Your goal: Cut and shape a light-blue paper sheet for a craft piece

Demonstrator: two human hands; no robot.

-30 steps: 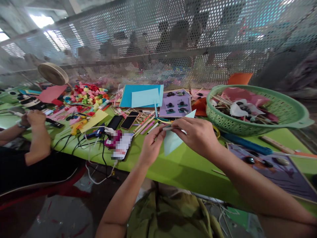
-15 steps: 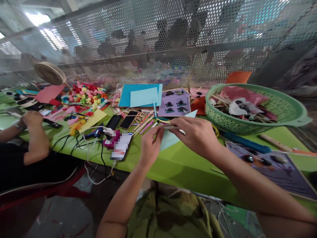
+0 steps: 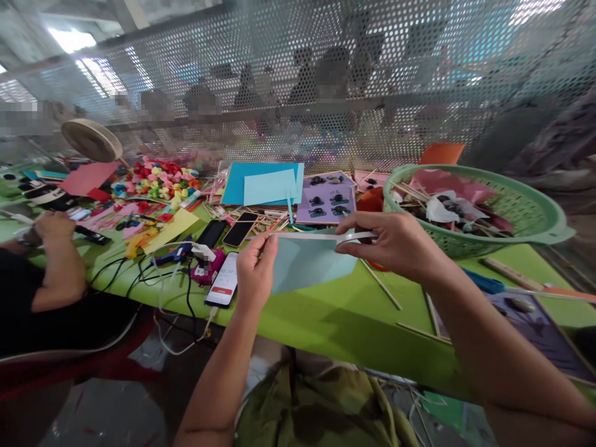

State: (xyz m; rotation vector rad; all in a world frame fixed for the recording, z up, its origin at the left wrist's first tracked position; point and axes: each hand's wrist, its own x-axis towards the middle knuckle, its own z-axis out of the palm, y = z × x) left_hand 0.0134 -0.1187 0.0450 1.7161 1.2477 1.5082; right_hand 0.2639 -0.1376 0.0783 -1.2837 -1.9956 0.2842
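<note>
A thin, pale strip (image 3: 307, 236), apparently paper, is stretched level between my two hands above the table. My left hand (image 3: 257, 264) pinches its left end between thumb and fingertips. At the other end, my right hand (image 3: 393, 243) grips the strip with thumb and fingers, and the strip bends a little there. Below both hands, a light blue sheet of paper (image 3: 311, 267) lies on the green tabletop. Thin wooden sticks (image 3: 382, 284) rest on the table under and beside my right hand.
A green basket (image 3: 535, 223) of scraps stands at right. A purple card (image 3: 326, 208) with stone figures lies behind. Phones (image 3: 223, 279), cables and a blue glue gun (image 3: 174, 253) are left of my hands. A co-worker's arm (image 3: 60, 254) rests far left.
My hands have moved apart, my left hand leftward and my right hand rightward. The strip now spans the gap between them, and more of the light blue sheet shows.
</note>
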